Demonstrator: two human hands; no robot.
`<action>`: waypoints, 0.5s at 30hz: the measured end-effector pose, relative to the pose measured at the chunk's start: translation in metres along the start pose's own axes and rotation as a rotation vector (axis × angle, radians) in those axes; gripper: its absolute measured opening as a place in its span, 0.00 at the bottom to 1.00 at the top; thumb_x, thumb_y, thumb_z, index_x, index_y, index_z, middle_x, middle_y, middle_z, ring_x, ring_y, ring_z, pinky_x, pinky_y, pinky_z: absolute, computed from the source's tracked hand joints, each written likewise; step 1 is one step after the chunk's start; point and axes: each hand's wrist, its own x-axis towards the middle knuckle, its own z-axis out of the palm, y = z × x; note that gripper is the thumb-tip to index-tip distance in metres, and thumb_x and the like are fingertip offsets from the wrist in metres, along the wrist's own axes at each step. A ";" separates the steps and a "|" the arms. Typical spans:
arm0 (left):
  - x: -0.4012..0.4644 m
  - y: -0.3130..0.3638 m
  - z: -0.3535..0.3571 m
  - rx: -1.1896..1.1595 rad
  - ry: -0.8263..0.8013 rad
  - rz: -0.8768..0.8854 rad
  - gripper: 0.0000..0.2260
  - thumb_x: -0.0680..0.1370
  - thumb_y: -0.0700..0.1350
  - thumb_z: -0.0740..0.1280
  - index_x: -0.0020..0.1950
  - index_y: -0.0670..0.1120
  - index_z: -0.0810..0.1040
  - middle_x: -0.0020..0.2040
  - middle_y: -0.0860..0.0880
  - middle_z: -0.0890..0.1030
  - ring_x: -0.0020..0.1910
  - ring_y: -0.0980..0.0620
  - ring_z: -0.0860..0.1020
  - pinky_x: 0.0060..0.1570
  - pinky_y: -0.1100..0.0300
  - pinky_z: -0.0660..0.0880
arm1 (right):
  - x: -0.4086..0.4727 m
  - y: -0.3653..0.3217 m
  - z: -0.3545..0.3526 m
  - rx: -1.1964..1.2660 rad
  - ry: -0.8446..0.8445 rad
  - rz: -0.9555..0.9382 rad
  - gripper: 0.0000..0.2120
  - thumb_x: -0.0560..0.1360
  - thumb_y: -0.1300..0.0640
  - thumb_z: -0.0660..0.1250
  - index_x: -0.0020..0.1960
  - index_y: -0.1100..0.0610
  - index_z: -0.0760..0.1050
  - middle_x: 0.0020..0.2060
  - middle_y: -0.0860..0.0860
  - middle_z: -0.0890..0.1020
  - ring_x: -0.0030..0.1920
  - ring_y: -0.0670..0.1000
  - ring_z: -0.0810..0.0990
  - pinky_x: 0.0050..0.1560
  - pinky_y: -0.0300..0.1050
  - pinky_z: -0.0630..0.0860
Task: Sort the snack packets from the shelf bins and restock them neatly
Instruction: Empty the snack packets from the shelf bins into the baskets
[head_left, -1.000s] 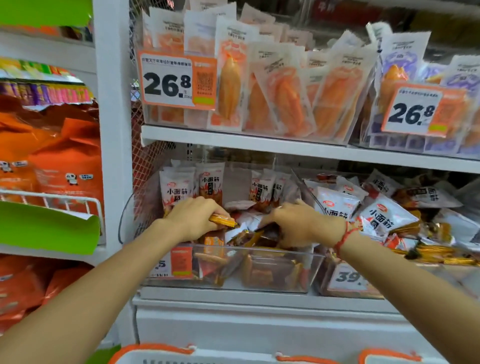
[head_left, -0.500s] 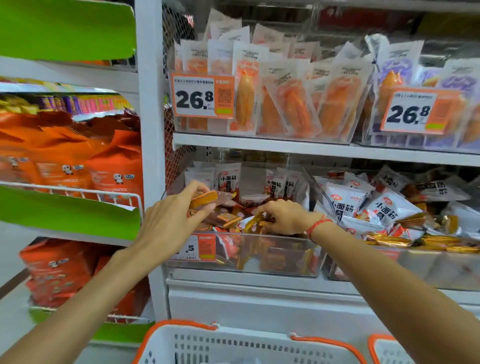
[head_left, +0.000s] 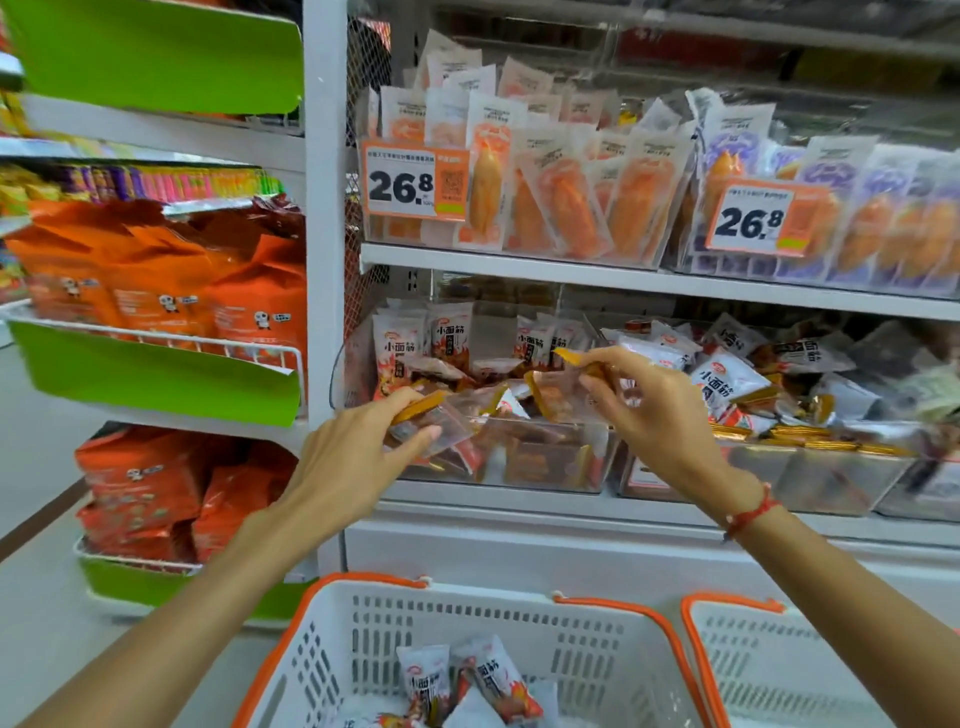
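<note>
Both hands at the lower shelf bin (head_left: 519, 467), one packet each

We log: left hand (head_left: 358, 447) pinching an orange-edged clear packet (head_left: 421, 415) at the bin's near left; right hand (head_left: 649, 405) pinching another (blurred) packet (head_left: 576, 361) above it; white basket (head_left: 467, 623) nearest us.

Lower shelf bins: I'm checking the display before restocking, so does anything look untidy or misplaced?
Yes. In the clear bin packets lie tumbled at angles. In the neighbouring bin white packets and gold-edged ones are heaped together, unlike the upright packs above.
</note>
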 end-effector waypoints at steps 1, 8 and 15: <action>0.001 -0.001 0.000 -0.037 -0.048 -0.004 0.12 0.78 0.61 0.63 0.59 0.61 0.73 0.49 0.59 0.81 0.45 0.52 0.80 0.44 0.53 0.76 | -0.006 -0.005 -0.006 0.100 -0.029 0.060 0.09 0.76 0.55 0.69 0.55 0.51 0.79 0.42 0.44 0.82 0.41 0.45 0.81 0.36 0.39 0.79; -0.016 -0.005 0.025 0.042 -0.468 0.189 0.07 0.80 0.55 0.63 0.57 0.58 0.71 0.52 0.57 0.71 0.46 0.57 0.74 0.43 0.56 0.72 | -0.081 -0.008 0.013 0.113 -0.659 0.119 0.11 0.75 0.45 0.66 0.57 0.42 0.75 0.47 0.39 0.83 0.44 0.42 0.80 0.43 0.45 0.78; -0.026 -0.009 0.058 0.304 -0.524 0.144 0.14 0.82 0.53 0.58 0.68 0.55 0.70 0.66 0.56 0.73 0.64 0.51 0.72 0.55 0.54 0.72 | -0.097 -0.009 0.034 0.040 -0.838 0.077 0.19 0.80 0.51 0.63 0.70 0.43 0.69 0.66 0.43 0.75 0.62 0.46 0.74 0.57 0.43 0.72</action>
